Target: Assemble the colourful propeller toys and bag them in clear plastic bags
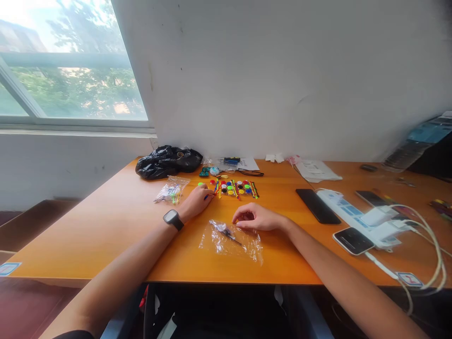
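Observation:
My left hand (197, 201), with a dark watch on its wrist, rests at the left end of a row of small coloured pieces. Its fingers are drawn together at the thin coloured sticks (217, 189); what they hold, if anything, is too small to make out. Round coloured discs (230, 187) lie between groups of sticks. My right hand (259, 217) hovers at the upper edge of a clear plastic bag (231, 240), fingers loosely curved and apart, nothing visible in them. A white round part and a dark thin piece show in that bag.
Another clear bag (172, 189) with small parts lies left, before a black plastic bag (169, 161). A green circuit board (204, 172) is behind the pieces. At right are a black phone (318, 206), a power strip (353, 216) with cables, and another phone (353, 241).

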The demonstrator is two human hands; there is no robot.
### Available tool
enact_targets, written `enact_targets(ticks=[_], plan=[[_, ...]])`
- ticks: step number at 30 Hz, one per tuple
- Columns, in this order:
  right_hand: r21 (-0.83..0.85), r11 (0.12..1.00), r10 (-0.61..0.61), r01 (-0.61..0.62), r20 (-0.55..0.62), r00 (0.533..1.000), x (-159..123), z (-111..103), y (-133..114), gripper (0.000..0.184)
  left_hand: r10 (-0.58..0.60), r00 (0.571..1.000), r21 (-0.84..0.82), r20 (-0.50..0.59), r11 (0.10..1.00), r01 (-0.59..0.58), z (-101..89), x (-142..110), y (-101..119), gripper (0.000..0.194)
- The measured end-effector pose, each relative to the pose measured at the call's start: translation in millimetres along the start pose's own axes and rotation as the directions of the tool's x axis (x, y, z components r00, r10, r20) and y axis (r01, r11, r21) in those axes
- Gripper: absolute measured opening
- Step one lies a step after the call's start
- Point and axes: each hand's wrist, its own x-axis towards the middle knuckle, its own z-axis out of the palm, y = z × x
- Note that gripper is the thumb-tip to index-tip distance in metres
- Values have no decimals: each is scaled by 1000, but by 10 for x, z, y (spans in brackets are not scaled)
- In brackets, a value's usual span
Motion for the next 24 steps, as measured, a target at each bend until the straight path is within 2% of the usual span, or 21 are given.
enact_targets(ticks=[7,12,17,21,24], plan=[[-20,1000,-24,24,4,1000,8,-5,9,33,-65,997,-27,-45,998,64,-26,9,46,26],[-24,1000,-18,18,12,1000,3,-17,4,35,-38,999,12,0,999,38,-16,-3,43,25],[-94,994,-62,60,-18,998,-2,7,-26,36,-61,998,49,-5,997,61,-53,-10,102,19],[-70,996,-56,52,-60,997,7,111,-73,46,-109,994,73,-16,991,110,-66,-31,138,18],[-60,991,-120,120,-8,993,9,181,-106,55,-152,987,69,-44,985,155,-74,-45,159,15]])
